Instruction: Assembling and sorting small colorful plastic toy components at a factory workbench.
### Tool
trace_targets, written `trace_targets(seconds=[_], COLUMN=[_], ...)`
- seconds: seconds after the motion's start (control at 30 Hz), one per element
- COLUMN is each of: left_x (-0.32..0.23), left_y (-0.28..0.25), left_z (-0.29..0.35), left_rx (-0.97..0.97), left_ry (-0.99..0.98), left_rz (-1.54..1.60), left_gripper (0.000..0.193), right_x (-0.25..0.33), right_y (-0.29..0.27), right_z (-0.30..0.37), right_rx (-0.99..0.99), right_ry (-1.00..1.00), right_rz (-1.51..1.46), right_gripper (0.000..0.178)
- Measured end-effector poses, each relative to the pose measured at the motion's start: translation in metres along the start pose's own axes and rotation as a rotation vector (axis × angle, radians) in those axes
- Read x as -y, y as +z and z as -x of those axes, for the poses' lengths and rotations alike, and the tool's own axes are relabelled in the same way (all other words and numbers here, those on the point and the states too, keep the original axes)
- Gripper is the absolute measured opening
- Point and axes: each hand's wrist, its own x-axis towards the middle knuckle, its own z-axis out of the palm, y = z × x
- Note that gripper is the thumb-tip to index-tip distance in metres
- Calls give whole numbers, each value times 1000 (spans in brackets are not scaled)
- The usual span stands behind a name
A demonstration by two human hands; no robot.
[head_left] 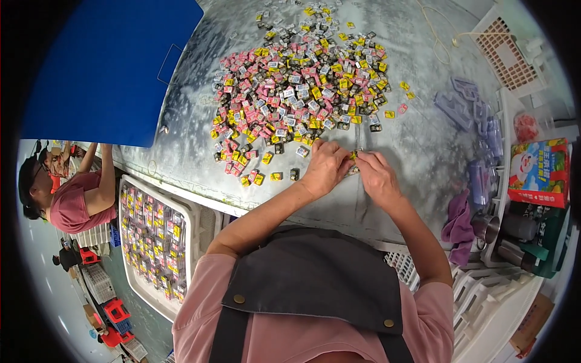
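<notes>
My left hand (327, 166) and my right hand (377, 175) meet over the grey metal tabletop (290, 209), fingers bent together. Between their fingertips shows a small yellow box-shaped piece (354, 155); both hands pinch at it, and the fingers partly cover it. Just beyond them spreads a large loose heap of small box-shaped pieces (296, 91) in pink, yellow, black and white. Several stray ones, such as a black piece (295, 174) and a yellow piece (276, 176), lie left of my left hand.
A white tray (192, 212) of packed pieces stands at lower left, near another person (82, 199). A blue panel (109, 66) covers the upper left. Along the right edge are clear plastic holders (478, 181), a purple cloth (459, 230), a metal cup (486, 228) and a colourful box (537, 172).
</notes>
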Motion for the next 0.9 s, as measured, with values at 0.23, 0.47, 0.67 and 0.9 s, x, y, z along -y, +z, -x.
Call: trace_targets(seconds=[0.23, 0.47, 0.67, 0.9], left_x=[-3, -3, -3, -2], left_y=[3, 4, 4, 2], left_z=[-2, -2, -3, -5], left_rx=[5, -12, -15, -6], left_ry=[-50, -39, -33, -39], left_rz=[-23, -29, -24, -51], left_gripper=[17, 18, 18, 19], right_x=[6, -3, -14, -9], right_y=[-9, -10, -11, -9], right_z=[5, -11, -15, -20], right_rx=[-24, 48, 171, 331], right_ry=[-23, 107, 77, -35], right_rz=[55, -188, -135, 129], right_gripper=[27, 19, 14, 20])
